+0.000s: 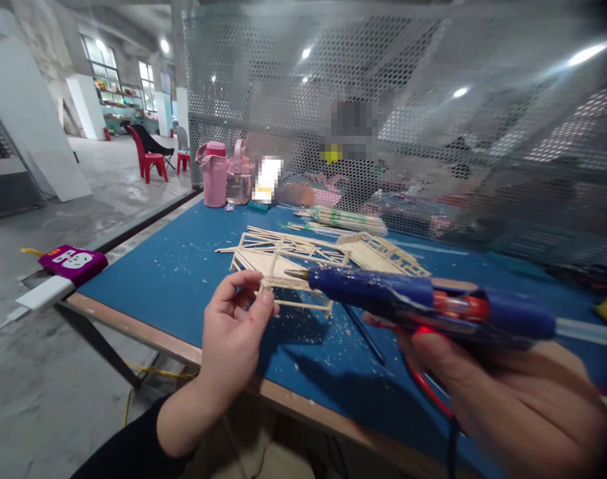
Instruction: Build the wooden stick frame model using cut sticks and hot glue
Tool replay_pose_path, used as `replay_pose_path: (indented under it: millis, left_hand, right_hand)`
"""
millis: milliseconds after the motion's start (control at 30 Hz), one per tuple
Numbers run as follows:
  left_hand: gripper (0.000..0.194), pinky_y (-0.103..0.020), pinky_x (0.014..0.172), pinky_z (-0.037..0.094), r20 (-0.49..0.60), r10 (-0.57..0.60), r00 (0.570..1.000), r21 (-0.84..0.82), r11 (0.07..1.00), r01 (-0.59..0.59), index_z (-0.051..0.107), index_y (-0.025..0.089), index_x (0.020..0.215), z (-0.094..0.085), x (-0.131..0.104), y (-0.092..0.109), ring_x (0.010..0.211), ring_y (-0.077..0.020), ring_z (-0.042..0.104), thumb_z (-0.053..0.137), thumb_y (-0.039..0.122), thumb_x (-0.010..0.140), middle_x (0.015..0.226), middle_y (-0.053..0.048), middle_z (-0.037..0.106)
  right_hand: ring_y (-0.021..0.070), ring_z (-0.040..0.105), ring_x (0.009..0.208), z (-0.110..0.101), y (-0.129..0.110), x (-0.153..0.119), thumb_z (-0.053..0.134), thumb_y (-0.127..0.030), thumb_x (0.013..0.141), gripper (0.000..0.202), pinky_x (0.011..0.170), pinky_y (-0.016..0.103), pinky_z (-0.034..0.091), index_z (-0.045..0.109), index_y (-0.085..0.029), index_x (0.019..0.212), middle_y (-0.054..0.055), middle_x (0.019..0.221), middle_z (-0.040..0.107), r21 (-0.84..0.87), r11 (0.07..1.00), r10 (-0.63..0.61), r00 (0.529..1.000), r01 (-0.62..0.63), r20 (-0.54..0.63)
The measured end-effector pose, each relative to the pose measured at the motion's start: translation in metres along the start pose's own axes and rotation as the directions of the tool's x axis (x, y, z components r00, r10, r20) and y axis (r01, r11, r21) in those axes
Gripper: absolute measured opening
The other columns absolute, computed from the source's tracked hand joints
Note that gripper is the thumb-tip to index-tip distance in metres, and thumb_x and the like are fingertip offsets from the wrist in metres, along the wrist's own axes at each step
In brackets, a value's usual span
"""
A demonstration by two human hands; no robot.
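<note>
My left hand pinches the near left corner of a small frame of thin wooden sticks above the blue table. A blue glue gun with a red middle part is in my right hand, its fingers wrapped round the underside. The gun's metal tip points left, close to the frame's upper bar and just right of my left fingertips. A clear glue stick comes out of the gun's back end. Right behind the frame lie more thin sticks and a second wooden piece.
The blue table carries a pink flask, a pink jug, bagged sticks and a dark pen-like rod. A purple box sits off its left edge. Behind stands a perforated metal screen.
</note>
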State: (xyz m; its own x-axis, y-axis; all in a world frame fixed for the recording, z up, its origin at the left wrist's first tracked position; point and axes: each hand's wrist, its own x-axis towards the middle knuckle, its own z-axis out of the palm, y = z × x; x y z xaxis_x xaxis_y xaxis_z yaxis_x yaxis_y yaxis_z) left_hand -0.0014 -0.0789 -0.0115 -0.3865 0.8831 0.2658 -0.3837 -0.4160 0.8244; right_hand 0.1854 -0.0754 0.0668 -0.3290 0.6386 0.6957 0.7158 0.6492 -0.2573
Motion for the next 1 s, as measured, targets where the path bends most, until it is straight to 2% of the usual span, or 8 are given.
replay_pose_path:
  millis: [100,300,600,700,900,1000]
  left_hand:
    - [0.020,-0.017,0.061,0.051,0.013,-0.010,1.000,-0.023,1.000,0.011,0.057,0.017,0.091,0.001,-0.001,0.001,0.062,-0.0062,0.058,0.065,0.023,0.074,0.074,0.001,0.061]
    - [0.018,-0.017,0.062,0.051,-0.001,-0.014,1.000,-0.049,0.999,0.014,0.054,0.017,0.086,0.002,-0.002,-0.001,0.064,-0.0058,0.058,0.066,0.020,0.073,0.075,0.002,0.059]
    - [0.017,-0.018,0.060,0.051,-0.018,-0.013,1.000,-0.049,0.999,0.012,0.054,0.017,0.084,0.002,-0.001,0.000,0.062,-0.0066,0.058,0.066,0.019,0.072,0.076,0.002,0.059]
    - [0.017,-0.019,0.060,0.051,-0.020,-0.015,1.000,-0.037,0.999,0.014,0.054,0.017,0.084,0.002,-0.001,0.000,0.063,-0.0071,0.058,0.066,0.020,0.072,0.077,0.001,0.059]
    - [0.018,-0.019,0.060,0.051,-0.020,-0.011,1.000,-0.046,0.999,0.010,0.053,0.018,0.083,0.002,-0.002,-0.001,0.063,-0.0067,0.057,0.067,0.020,0.071,0.077,0.002,0.058]
    - [0.019,-0.019,0.059,0.051,-0.019,-0.007,1.000,-0.047,0.999,0.006,0.052,0.018,0.084,0.002,-0.003,-0.001,0.062,-0.0065,0.057,0.066,0.020,0.072,0.076,0.002,0.057]
  right_hand:
    - [0.0182,0.065,0.064,0.001,0.001,0.005,0.046,-0.036,0.083,0.017,0.063,0.026,0.056,0.060,-0.030,0.078,-0.002,0.058,0.060,-0.011,0.987,-0.156,0.984,0.158,0.089]
    - [0.0177,0.066,0.080,0.008,0.008,0.002,0.043,-0.035,0.085,0.018,0.070,0.024,0.055,0.057,-0.029,0.095,0.000,0.079,0.064,-0.044,0.979,-0.196,0.976,0.200,0.092]
    - [0.0195,0.065,0.082,0.010,0.013,-0.005,0.045,-0.033,0.084,0.025,0.071,0.028,0.055,0.056,-0.033,0.107,0.000,0.092,0.066,0.010,0.991,-0.137,0.986,0.137,0.100]
    - [0.0202,0.065,0.082,0.011,0.014,-0.006,0.047,-0.031,0.083,0.027,0.073,0.030,0.055,0.056,-0.032,0.108,0.001,0.091,0.064,0.042,0.994,-0.107,0.989,0.103,0.102]
    - [0.0193,0.065,0.081,0.011,0.015,-0.007,0.048,-0.031,0.083,0.027,0.071,0.029,0.055,0.057,-0.033,0.108,0.000,0.092,0.066,0.041,0.993,-0.116,0.987,0.113,0.108]
    - [0.0203,0.066,0.079,0.013,0.014,-0.006,0.053,-0.036,0.078,0.026,0.068,0.030,0.056,0.063,-0.034,0.102,-0.001,0.094,0.068,0.093,0.996,-0.011,0.996,0.003,0.084]
